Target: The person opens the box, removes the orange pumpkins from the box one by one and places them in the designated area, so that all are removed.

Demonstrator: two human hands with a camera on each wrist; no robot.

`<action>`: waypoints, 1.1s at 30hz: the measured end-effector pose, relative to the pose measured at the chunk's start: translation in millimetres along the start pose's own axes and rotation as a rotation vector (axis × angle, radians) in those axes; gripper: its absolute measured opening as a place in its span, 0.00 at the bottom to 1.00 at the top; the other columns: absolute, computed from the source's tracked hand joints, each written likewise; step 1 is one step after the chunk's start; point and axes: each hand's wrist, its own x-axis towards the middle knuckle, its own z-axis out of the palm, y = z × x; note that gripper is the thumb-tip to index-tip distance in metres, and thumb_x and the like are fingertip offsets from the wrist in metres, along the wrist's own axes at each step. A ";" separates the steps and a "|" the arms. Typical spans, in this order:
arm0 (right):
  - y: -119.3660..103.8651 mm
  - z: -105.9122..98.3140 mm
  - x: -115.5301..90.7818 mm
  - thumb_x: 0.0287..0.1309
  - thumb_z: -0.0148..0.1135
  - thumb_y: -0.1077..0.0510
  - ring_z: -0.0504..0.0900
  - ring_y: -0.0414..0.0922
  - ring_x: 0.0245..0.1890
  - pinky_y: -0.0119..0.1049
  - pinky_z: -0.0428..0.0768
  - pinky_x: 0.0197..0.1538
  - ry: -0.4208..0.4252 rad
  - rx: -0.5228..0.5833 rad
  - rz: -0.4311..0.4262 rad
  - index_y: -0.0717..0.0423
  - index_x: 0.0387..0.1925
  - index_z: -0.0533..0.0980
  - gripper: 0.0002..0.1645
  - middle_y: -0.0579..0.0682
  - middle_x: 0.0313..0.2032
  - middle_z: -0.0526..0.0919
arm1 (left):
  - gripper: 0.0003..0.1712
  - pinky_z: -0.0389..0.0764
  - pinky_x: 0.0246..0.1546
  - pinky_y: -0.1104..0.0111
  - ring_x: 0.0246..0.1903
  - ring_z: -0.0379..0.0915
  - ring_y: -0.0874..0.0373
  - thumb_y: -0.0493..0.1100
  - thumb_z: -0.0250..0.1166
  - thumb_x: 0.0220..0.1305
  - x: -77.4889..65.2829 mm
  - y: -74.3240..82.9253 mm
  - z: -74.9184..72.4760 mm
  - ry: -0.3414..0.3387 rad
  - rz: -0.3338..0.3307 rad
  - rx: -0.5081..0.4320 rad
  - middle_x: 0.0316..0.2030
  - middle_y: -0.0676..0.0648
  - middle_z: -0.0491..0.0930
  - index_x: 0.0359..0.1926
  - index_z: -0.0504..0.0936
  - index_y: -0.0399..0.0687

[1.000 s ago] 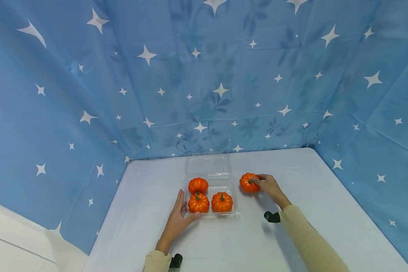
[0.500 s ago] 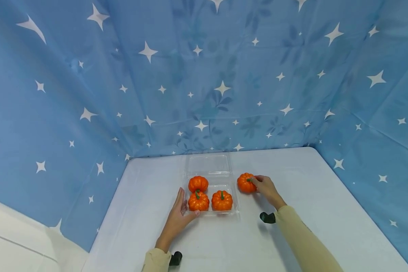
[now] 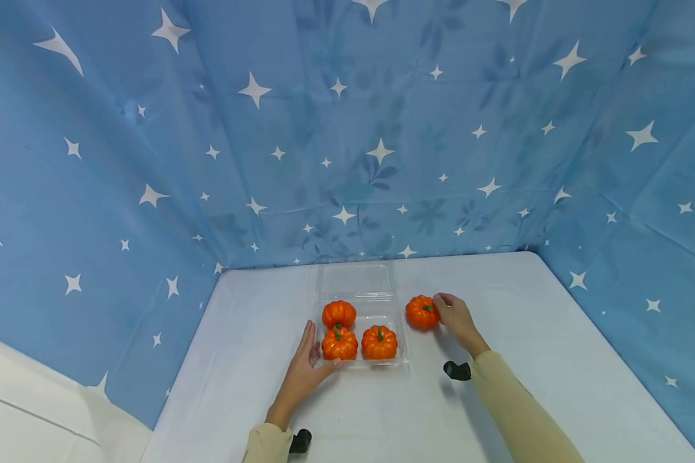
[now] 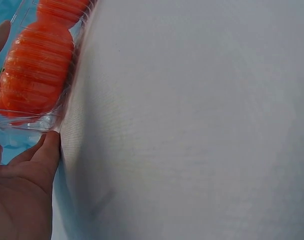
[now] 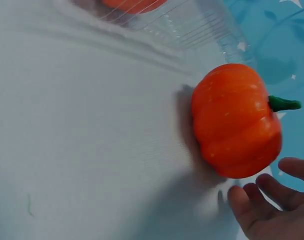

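currently, the right hand (image 3: 456,319) is just beside a round, ribbed, glossy orange pumpkin with a green stem (image 3: 421,312), its fingers parted and loosely bent around the pumpkin's right side; whether any fingertip touches it i cannot tell. that pumpkin sits stem up on the white-covered table (image 3: 376,411), a little to the right of a clear, rectangular plastic container (image 3: 380,316). the left hand (image 3: 303,373) is at the container's near left corner, fingers stretched along the left wall and thumb spread out to the near edge. inside are three more orange pumpkins: a rear left one (image 3: 338,314), a front left one (image 3: 340,344) and a front right one (image 3: 379,343). the container's clear lid (image 3: 356,280) lies folded back on the far side. a blue curtain with white stars (image 3: 336,128) hangs behind.
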 end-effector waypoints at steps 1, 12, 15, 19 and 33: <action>-2.4 -1.9 -0.5 0.86 0.43 0.44 0.69 0.66 0.71 0.58 0.73 0.72 0.008 0.002 -0.012 0.72 0.79 0.60 0.39 0.72 0.76 0.64 | 0.66 0.67 0.71 0.57 0.77 0.60 0.38 0.53 0.79 0.65 -0.1 0.3 0.1 0.000 0.000 0.004 0.86 0.41 0.40 0.86 0.44 0.38; -32.6 -17.2 -5.8 0.85 0.48 0.46 0.49 0.62 0.83 0.57 0.54 0.80 0.059 0.029 -0.181 0.66 0.83 0.54 0.40 0.62 0.84 0.50 | 0.66 0.67 0.72 0.56 0.77 0.61 0.38 0.54 0.79 0.65 -1.4 2.3 -0.5 -0.005 -0.011 0.000 0.86 0.42 0.40 0.87 0.44 0.40; -40.1 -19.2 -7.6 0.85 0.49 0.45 0.49 0.61 0.83 0.55 0.56 0.80 0.049 0.040 -0.223 0.65 0.84 0.52 0.42 0.61 0.85 0.47 | 0.66 0.67 0.72 0.56 0.77 0.61 0.38 0.54 0.79 0.65 -1.6 1.6 -0.1 -0.005 -0.010 0.005 0.86 0.42 0.40 0.87 0.45 0.41; -48.5 -17.8 -9.8 0.84 0.52 0.45 0.49 0.62 0.83 0.55 0.54 0.80 0.026 0.049 -0.247 0.64 0.85 0.50 0.44 0.60 0.85 0.45 | 0.65 0.66 0.72 0.57 0.77 0.61 0.39 0.53 0.79 0.65 -1.6 0.3 0.2 -0.006 -0.007 0.003 0.86 0.42 0.40 0.87 0.44 0.41; -70.1 11.3 -29.3 0.77 0.61 0.43 0.53 0.73 0.79 0.71 0.61 0.73 -0.084 -0.078 -0.326 0.54 0.87 0.48 0.51 0.56 0.86 0.37 | 0.65 0.67 0.71 0.57 0.77 0.60 0.39 0.53 0.79 0.65 -1.3 -3.1 0.8 -0.003 0.000 -0.001 0.86 0.42 0.40 0.87 0.45 0.40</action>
